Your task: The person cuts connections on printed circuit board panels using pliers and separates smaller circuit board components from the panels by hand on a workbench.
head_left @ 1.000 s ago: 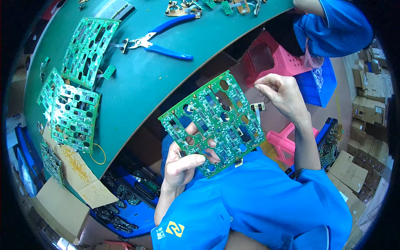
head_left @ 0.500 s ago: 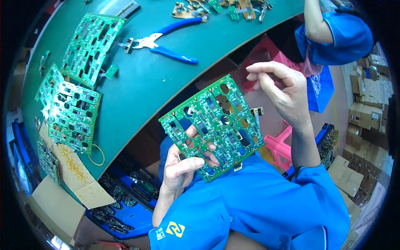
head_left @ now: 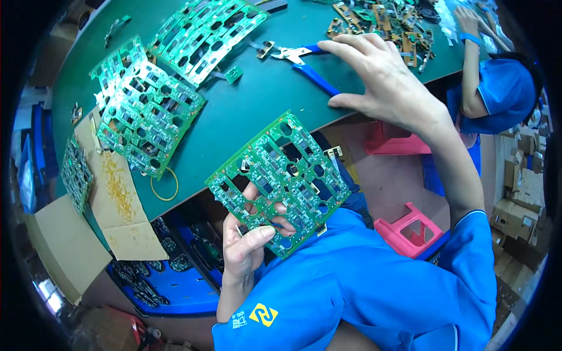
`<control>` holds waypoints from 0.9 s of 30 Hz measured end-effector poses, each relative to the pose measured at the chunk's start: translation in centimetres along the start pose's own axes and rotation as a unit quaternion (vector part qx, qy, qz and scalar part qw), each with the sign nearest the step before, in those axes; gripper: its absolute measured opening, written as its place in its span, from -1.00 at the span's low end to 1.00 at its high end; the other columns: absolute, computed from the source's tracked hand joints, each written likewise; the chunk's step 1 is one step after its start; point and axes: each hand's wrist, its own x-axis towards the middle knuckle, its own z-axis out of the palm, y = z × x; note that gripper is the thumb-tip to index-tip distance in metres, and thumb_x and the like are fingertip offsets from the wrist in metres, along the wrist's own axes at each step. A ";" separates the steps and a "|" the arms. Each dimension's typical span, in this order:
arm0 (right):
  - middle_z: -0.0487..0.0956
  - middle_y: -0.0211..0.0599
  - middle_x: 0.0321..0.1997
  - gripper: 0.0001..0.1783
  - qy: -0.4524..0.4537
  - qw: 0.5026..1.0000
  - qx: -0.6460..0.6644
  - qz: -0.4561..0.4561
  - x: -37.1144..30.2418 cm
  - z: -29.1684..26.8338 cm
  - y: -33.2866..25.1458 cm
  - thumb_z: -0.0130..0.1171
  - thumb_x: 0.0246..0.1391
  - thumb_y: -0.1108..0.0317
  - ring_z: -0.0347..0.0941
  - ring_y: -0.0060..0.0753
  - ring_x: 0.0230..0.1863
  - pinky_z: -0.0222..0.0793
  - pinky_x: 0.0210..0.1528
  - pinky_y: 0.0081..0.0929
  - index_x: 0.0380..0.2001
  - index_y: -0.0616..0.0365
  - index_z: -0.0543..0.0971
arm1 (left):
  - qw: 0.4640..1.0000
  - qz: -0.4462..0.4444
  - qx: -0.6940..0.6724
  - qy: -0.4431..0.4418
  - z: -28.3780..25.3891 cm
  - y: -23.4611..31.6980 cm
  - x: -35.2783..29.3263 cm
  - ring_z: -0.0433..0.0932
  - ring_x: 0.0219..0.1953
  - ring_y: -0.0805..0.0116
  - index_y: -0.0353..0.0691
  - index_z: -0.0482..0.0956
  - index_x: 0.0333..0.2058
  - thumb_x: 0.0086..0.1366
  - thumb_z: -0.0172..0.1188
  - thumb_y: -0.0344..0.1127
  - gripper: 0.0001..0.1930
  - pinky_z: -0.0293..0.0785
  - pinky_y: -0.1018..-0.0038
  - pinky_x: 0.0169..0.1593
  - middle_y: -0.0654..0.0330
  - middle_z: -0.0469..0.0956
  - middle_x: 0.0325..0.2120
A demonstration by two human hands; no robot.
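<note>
Open strip of counter (head_left: 266,96) upper centre, between circuit boards (head_left: 153,105) upper left and blue-handled pliers (head_left: 314,78); small green board (head_left: 233,74) juts into it. Right grip (head_left: 389,76) spans the pliers' handle ends, pile of loose parts (head_left: 405,30) crowds upper right. Held board (head_left: 277,190) in left grip (head_left: 246,251), mid-frame, blocks straight access from below.

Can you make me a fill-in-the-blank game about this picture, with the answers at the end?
1. The left hand holds a circuit board whose main colour is ____.
2. The right hand is spread open by the pliers, whose handles are coloured ____.
3. The left hand's ____ lies on the front of the circuit board.
4. Small orange bits lie scattered on brown ____.

Missing words: green; blue; thumb; cardboard.
</note>
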 end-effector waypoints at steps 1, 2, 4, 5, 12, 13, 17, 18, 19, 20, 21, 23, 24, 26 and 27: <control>0.40 -0.04 0.17 -0.37 -0.007 1.000 0.004 -0.007 0.7 0.1 -0.1 0.35 -0.10 0.36 0.50 -0.10 -0.20 0.48 -0.15 -0.36 0.10 0.14 0.42 | 1.000 -0.001 -0.008 0.007 -0.3 -0.2 0.2 0.62 -0.30 -0.01 -0.30 0.12 0.38 -0.06 0.13 -0.56 -0.09 0.66 0.23 -0.27 -0.17 0.54 -0.15; 0.40 -0.05 0.17 -0.36 -0.026 0.999 0.024 0.006 1.2 0.1 -0.1 0.33 -0.13 0.37 0.49 -0.09 -0.18 0.48 -0.14 -0.35 0.10 0.14 0.42 | 1.000 0.001 -0.020 0.001 -0.4 -0.4 0.3 0.63 -0.28 -0.01 -0.31 0.11 0.38 -0.03 0.13 -0.56 -0.11 0.65 0.23 -0.24 -0.16 0.54 -0.13; 0.40 -0.07 0.15 -0.34 -0.061 0.996 0.059 0.038 1.9 -1.0 -0.2 0.28 -0.18 0.40 0.47 -0.08 -0.14 0.48 -0.10 -0.31 0.11 0.14 0.42 | 0.999 0.004 -0.039 -0.017 -0.2 -0.5 0.2 0.63 -0.25 0.00 -0.33 0.10 0.38 0.03 0.14 -0.58 -0.14 0.62 0.21 -0.18 -0.15 0.54 -0.09; 0.40 -0.09 0.15 -0.32 -0.077 0.993 0.076 0.055 2.1 -1.7 -0.2 0.26 -0.21 0.41 0.46 -0.07 -0.13 0.47 -0.09 -0.29 0.11 0.14 0.41 | 0.999 0.006 -0.048 -0.026 0.0 -0.5 0.1 0.64 -0.24 0.00 -0.35 0.10 0.38 0.06 0.15 -0.59 -0.15 0.61 0.21 -0.15 -0.14 0.54 -0.07; 0.44 -0.12 -0.03 -0.31 -0.073 0.982 0.132 0.116 1.3 -2.1 -0.2 0.08 -0.36 0.50 0.41 -0.10 -0.23 0.44 -0.17 -0.30 0.04 0.21 0.41 | 0.999 0.001 -0.035 -0.037 -0.5 -0.4 0.5 0.63 -0.22 0.02 -0.32 0.11 0.38 0.09 0.15 -0.59 -0.17 0.61 0.23 -0.13 -0.13 0.54 -0.07; 0.44 -0.12 -0.03 -0.31 -0.072 0.982 0.133 0.114 0.8 -2.3 -0.5 0.08 -0.36 0.50 0.41 -0.10 -0.23 0.44 -0.17 -0.30 0.04 0.21 0.41 | 0.999 0.000 -0.035 -0.035 -0.6 -0.5 0.5 0.63 -0.22 0.03 -0.32 0.12 0.38 0.09 0.15 -0.60 -0.18 0.60 0.23 -0.13 -0.13 0.54 -0.07; 0.50 -0.19 -0.30 -0.37 -0.192 0.896 0.323 0.235 -0.5 -5.5 -4.6 0.15 -0.33 0.44 0.39 -0.20 -0.39 0.36 -0.29 -0.43 -0.01 0.22 0.44 | 0.999 0.000 -0.030 -0.029 -0.9 -0.5 0.5 0.63 -0.21 0.04 -0.31 0.12 0.38 0.11 0.15 -0.60 -0.19 0.60 0.24 -0.12 -0.13 0.54 -0.07; 0.50 -0.19 -0.30 -0.37 -0.193 0.896 0.321 0.238 -0.7 -5.5 -4.9 0.15 -0.33 0.44 0.39 -0.20 -0.39 0.36 -0.29 -0.43 -0.01 0.22 0.44 | 0.999 -0.001 -0.022 -0.032 -0.7 -0.3 0.6 0.63 -0.21 0.04 -0.31 0.12 0.38 0.11 0.15 -0.60 -0.19 0.60 0.25 -0.11 -0.14 0.54 -0.07; 0.48 -0.20 -0.31 -0.37 -0.171 0.935 0.272 0.146 -1.0 -5.3 -5.2 0.19 -0.31 0.40 0.38 -0.23 -0.40 0.35 -0.32 -0.43 -0.01 0.20 0.46 | 0.999 -0.003 -0.014 -0.036 -0.4 -0.1 0.7 0.63 -0.21 0.05 -0.32 0.11 0.38 0.12 0.15 -0.60 -0.19 0.60 0.25 -0.11 -0.14 0.54 -0.07; 0.47 -0.22 -0.31 -0.37 -0.148 0.963 0.220 0.052 -1.2 -5.1 -5.3 0.24 -0.30 0.35 0.36 -0.26 -0.41 0.33 -0.34 -0.43 0.00 0.18 0.47 | 0.999 -0.004 -0.006 -0.039 -0.3 0.0 0.7 0.63 -0.21 0.05 -0.32 0.11 0.38 0.13 0.15 -0.60 -0.20 0.60 0.26 -0.10 -0.14 0.54 -0.06; 0.47 -0.22 -0.31 -0.37 -0.149 0.963 0.220 0.051 -1.3 -5.1 -5.3 0.24 -0.30 0.35 0.36 -0.26 -0.41 0.33 -0.34 -0.43 0.00 0.18 0.47 | 0.999 -0.004 -0.007 -0.038 -0.1 0.0 0.7 0.63 -0.21 0.05 -0.32 0.11 0.38 0.13 0.15 -0.60 -0.20 0.60 0.26 -0.10 -0.14 0.54 -0.06; 0.44 -0.24 -0.33 -0.35 -0.165 0.963 0.207 0.040 -1.5 -5.0 -5.2 0.27 -0.30 0.32 0.34 -0.28 -0.43 0.30 -0.37 -0.42 0.01 0.17 0.48 | 1.000 0.001 0.009 -0.028 0.2 0.0 0.6 0.63 -0.21 0.07 -0.33 0.10 0.38 0.15 0.15 -0.59 -0.21 0.60 0.26 -0.09 -0.14 0.54 -0.06; 0.43 -0.26 -0.34 -0.34 -0.173 0.964 0.201 0.034 -1.6 -5.0 -5.1 0.29 -0.30 0.30 0.33 -0.28 -0.45 0.29 -0.39 -0.41 0.02 0.16 0.48 | 1.000 0.004 0.017 -0.023 0.4 0.0 0.5 0.63 -0.21 0.08 -0.34 0.10 0.38 0.16 0.15 -0.59 -0.22 0.60 0.26 -0.08 -0.14 0.54 -0.06; 0.42 -0.27 -0.35 -0.33 -0.181 0.964 0.195 0.029 -1.7 -4.9 -5.2 0.31 -0.30 0.28 0.32 -0.29 -0.46 0.27 -0.40 -0.41 0.03 0.15 0.49 | 0.999 0.006 0.026 -0.018 0.5 0.1 0.5 0.63 -0.21 0.08 -0.35 0.09 0.38 0.17 0.15 -0.58 -0.22 0.60 0.26 -0.08 -0.14 0.53 -0.06; 0.41 -0.28 -0.35 -0.32 -0.180 0.964 0.194 0.024 -1.7 -4.9 -5.2 0.31 -0.31 0.28 0.31 -0.30 -0.46 0.26 -0.41 -0.40 0.03 0.15 0.49 | 0.999 0.010 0.038 -0.018 0.5 0.1 0.5 0.63 -0.20 0.09 -0.36 0.09 0.38 0.18 0.15 -0.58 -0.23 0.60 0.26 -0.07 -0.14 0.53 -0.06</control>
